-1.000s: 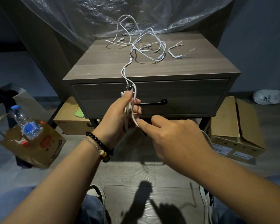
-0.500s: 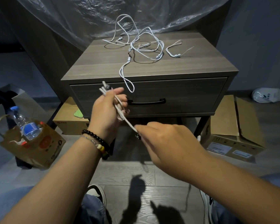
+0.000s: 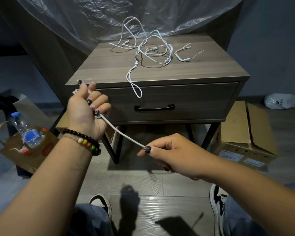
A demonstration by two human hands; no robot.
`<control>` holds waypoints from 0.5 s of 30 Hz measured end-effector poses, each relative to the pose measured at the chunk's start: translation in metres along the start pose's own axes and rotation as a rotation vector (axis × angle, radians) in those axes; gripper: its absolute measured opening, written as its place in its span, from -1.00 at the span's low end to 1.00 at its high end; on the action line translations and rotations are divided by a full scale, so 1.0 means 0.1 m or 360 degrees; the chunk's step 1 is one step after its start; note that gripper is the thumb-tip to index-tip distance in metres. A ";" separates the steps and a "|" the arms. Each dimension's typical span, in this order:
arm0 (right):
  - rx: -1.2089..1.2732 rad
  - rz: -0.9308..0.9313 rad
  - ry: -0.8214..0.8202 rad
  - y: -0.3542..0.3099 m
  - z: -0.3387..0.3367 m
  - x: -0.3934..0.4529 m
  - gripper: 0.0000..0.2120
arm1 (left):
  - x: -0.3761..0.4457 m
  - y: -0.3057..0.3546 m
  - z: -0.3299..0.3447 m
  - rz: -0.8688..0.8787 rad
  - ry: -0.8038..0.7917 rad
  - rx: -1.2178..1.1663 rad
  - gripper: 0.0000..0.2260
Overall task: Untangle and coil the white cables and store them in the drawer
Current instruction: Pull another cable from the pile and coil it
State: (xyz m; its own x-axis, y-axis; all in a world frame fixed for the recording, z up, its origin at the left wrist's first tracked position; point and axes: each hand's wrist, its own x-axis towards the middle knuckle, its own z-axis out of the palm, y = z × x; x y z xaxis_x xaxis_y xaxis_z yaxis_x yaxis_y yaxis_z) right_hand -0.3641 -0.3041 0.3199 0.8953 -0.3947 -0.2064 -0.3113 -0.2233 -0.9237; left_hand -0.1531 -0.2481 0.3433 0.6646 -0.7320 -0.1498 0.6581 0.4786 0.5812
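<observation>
Hands drawn apart, white cable (image 3: 123, 134) taut between left hand (image 3: 87, 109), right hand (image 3: 169, 150)

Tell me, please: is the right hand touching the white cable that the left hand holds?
Touching. The head view shows the right hand pinching the end of the white cable between thumb and fingers, while the left hand grips the rest.

It looks like a room in a home — a wooden nightstand (image 3: 160, 72) on plank floor (image 3: 143, 184), plastic sheet (image 3: 109, 17) behind, cardboard boxes (image 3: 242, 133) and a slipper (image 3: 283, 101) lying around.
</observation>
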 end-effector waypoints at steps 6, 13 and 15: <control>0.0331 0.0183 -0.0180 0.00 -0.02 -0.02 -0.76 | -0.04 0.04 0.00 0.0074 0.0053 0.0000 -0.64; 0.0469 0.0260 -0.0231 0.02 -0.13 -0.02 -0.76 | -0.04 0.05 0.02 0.0082 0.0114 -0.0048 -0.61; 0.0469 0.0272 -0.0278 0.01 -0.13 -0.02 -0.76 | -0.03 0.06 0.03 0.0067 0.0133 -0.0078 -0.63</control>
State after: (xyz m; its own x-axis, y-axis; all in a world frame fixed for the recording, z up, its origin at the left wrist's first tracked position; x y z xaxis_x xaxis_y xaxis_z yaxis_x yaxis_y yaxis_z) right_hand -0.3704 -0.3156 0.3233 0.8872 -0.2405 -0.3938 -0.3786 0.1082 -0.9192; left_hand -0.1522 -0.2445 0.3495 0.7180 -0.6687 -0.1933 0.6441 0.5330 0.5488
